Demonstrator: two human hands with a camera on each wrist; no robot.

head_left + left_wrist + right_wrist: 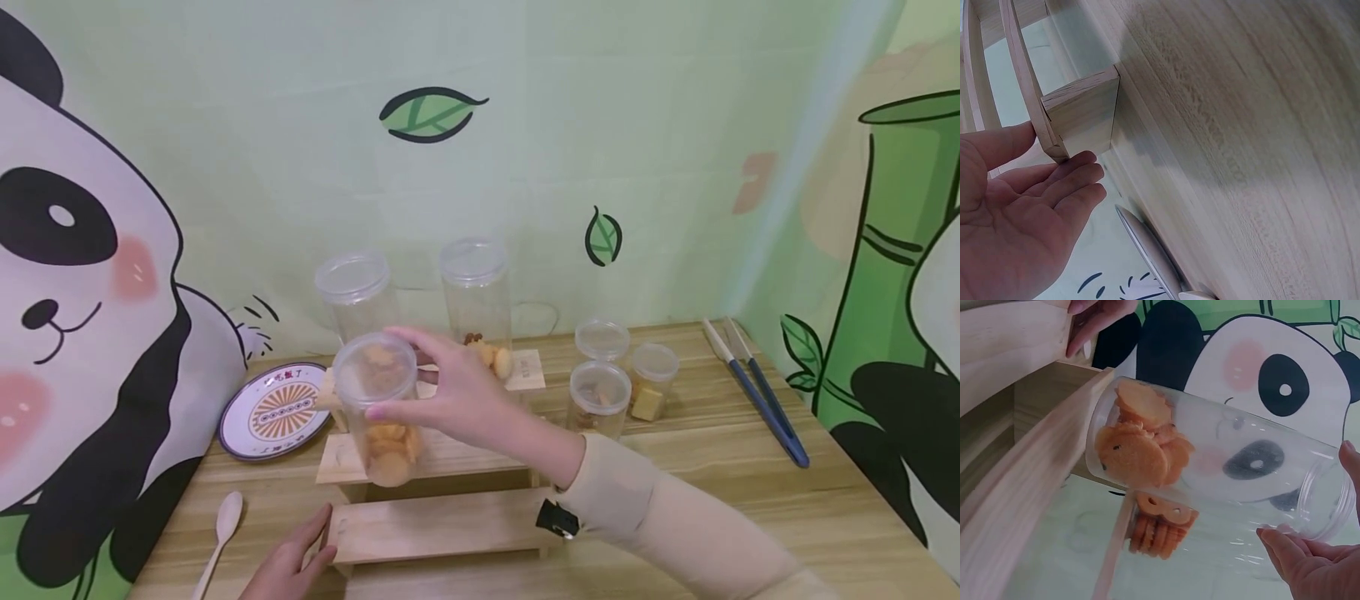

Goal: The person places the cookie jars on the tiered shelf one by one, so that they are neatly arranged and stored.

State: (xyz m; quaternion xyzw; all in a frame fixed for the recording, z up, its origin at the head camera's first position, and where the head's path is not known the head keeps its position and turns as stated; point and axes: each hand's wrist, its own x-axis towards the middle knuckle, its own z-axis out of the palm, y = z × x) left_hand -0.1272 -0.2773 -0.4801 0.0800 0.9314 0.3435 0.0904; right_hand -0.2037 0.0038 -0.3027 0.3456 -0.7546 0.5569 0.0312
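Note:
My right hand (457, 392) grips a tall clear jar (378, 408) near its lidded top. Round orange crackers (1135, 453) lie at the jar's bottom. In the right wrist view the jar's base is close to a board of the stepped wooden rack (1041, 481); whether they touch I cannot tell. At the left end of the rack's lowest step (442, 525), my left hand (292, 558) holds the board's end between thumb and fingers, as the left wrist view shows. Two more tall lidded jars stand at the back, the left one (352, 292) and the right one (476, 292), which has biscuits inside.
Left of the rack are a patterned plate (240, 425) and a pale spoon (228, 517). Small lidded tubs (600, 400) with snacks, one with a yellow cube, stand at the right. Blue-handled tongs (765, 400) lie further right. A panda-printed backdrop (300, 167) surrounds the table.

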